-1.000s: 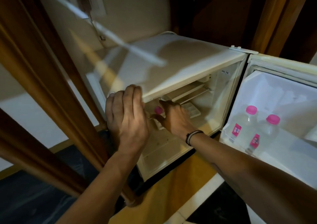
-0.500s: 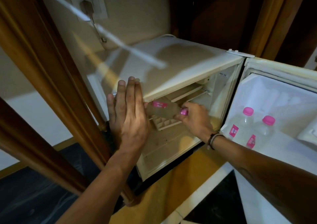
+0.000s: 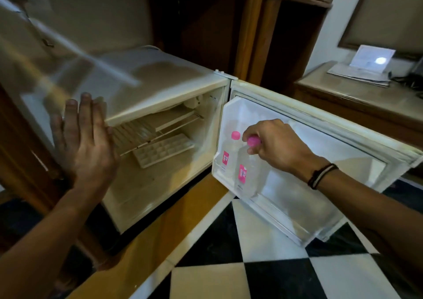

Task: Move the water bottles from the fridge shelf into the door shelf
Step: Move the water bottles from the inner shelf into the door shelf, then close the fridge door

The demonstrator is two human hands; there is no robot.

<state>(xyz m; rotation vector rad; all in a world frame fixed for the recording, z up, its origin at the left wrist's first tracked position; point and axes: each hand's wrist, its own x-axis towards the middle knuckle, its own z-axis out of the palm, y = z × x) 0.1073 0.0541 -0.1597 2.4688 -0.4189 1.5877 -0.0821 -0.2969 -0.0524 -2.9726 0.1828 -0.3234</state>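
Observation:
A small white fridge stands open, its door swung out to the right. My right hand grips the pink cap of a clear water bottle, holding it upright in the door shelf. Just left of it in the same shelf stands another pink-capped bottle. My hand may hide a further bottle. My left hand rests flat and open against the fridge's left front edge. The wire shelf inside holds no bottle that I can see.
A white ice tray lies inside the fridge below the wire shelf. A wooden cabinet frame stands close on the left. A desk with papers is at the back right. Black and white floor tiles lie below the door.
My right hand pulled a bottle out of the fridge by its cap and carried it right into the door shelf. My view turned right. The left hand stayed on the fridge edge.

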